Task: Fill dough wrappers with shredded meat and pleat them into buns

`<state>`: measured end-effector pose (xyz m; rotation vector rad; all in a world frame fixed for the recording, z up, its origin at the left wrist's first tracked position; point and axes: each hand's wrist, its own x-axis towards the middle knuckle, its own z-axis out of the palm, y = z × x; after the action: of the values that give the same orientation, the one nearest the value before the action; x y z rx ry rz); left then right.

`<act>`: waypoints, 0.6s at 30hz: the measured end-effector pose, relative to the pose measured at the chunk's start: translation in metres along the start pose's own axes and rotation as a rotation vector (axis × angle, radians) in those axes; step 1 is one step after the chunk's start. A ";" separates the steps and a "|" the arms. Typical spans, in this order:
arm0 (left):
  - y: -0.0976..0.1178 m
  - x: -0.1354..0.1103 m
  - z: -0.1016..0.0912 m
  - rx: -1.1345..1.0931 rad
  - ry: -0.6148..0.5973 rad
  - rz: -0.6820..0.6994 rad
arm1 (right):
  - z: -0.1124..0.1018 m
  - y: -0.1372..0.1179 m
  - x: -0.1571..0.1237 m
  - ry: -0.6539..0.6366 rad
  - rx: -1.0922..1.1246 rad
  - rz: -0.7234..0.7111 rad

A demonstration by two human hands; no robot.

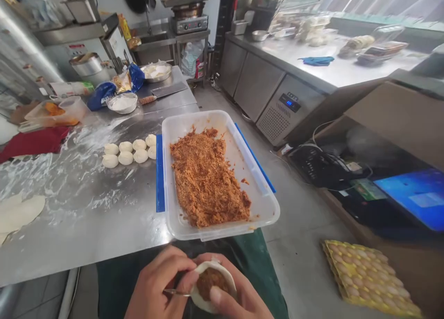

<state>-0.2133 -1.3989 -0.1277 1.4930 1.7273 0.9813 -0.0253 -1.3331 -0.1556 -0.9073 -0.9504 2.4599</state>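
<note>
Low in the head view, my right hand (243,291) cups a round dough wrapper (224,270) from the right, its thumb resting on the brown filling (208,282) inside. My left hand (163,282) pinches the wrapper's left edge between thumb and finger. A thin metal utensil (178,292) juts from under the left fingers; its other end is hidden. Just beyond both hands stands a clear plastic tub (258,212) partly filled with reddish-brown minced filling (208,180). Several shaped dough pieces (125,158) sit in two rows left of the tub.
The floury steel table (86,203) carries flattened dough (21,212), a cleaver (166,92), a white bowl (123,103) and a plastic container (55,113). Blue strips (160,171) flank the tub. Right, on lower level, are an egg tray (371,277) and a lit screen (416,196).
</note>
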 end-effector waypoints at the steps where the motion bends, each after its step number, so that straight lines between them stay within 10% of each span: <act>1: -0.003 -0.002 0.001 0.004 0.014 0.018 | -0.001 0.000 0.002 -0.007 -0.059 -0.005; 18: -0.017 -0.013 0.004 0.186 -0.024 0.163 | 0.013 -0.005 0.010 0.002 -0.202 0.028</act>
<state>-0.2164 -1.4120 -0.1448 1.7811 1.7406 0.8991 -0.0412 -1.3302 -0.1487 -0.9934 -1.2096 2.4173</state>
